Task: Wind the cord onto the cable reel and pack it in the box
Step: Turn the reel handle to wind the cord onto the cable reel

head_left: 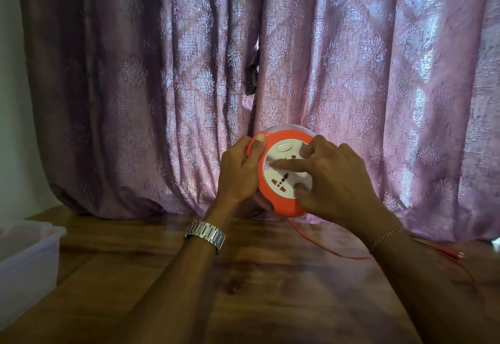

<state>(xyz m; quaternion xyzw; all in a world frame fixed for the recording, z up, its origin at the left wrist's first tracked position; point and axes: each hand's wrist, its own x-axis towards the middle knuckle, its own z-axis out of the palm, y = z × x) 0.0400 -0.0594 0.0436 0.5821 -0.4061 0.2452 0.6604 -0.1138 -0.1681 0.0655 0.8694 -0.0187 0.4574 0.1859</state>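
While the left hand (239,173) is clamping the rigid cable reel (281,178) by its rim, the right hand's (335,181) spread fingertips are pressing its slick face (limp cord (319,246) is trailing below).

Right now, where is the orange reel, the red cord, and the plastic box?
orange cable reel (287,210): head view, on the orange rim at its bottom edge.
red cord (322,246): head view, on the loose stretch lying across the table.
plastic box (29,260): head view, on its front wall.

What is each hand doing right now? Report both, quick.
Left hand: closed on the edge of the cable reel, holding it up.
Right hand: fingers spread on the reel's white socket face, not gripping.
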